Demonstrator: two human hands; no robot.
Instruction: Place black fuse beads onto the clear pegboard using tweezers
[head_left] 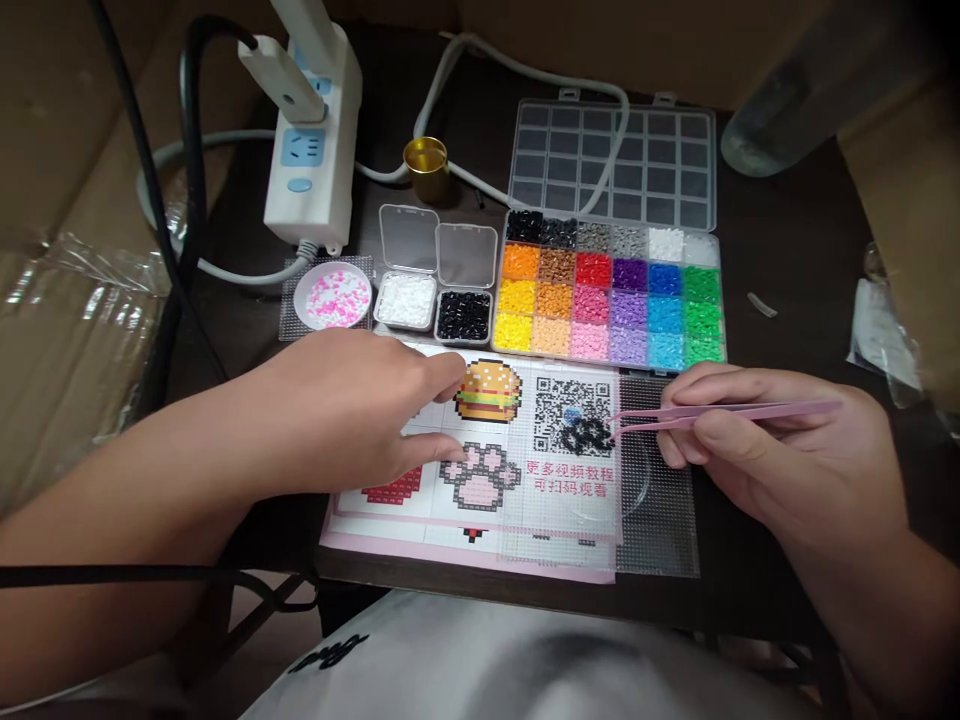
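Note:
My right hand (787, 450) grips a pair of pink tweezers (750, 412). The tweezers' tips point left, at a small heap of black beads (589, 434) over the QR code. My left hand (375, 400) lies over the pattern sheets (420, 540), its thumb and forefinger stretched out and apart, with nothing visible between them; its other fingers are hidden. Near those fingertips are a printed hamburger (487, 390) and a pink paw print (480, 478). A clear pegboard (667, 520) covers the right part of the sheets and reaches past their edge.
Behind the sheets stand a bead box (611, 290) with many colours, two small boxes of white beads (406, 300) and black beads (463, 315), and a dish (300, 300) of pink and white beads. A power strip (315, 150), gold cup (426, 168) and clear bottle (757, 140) stand farther back.

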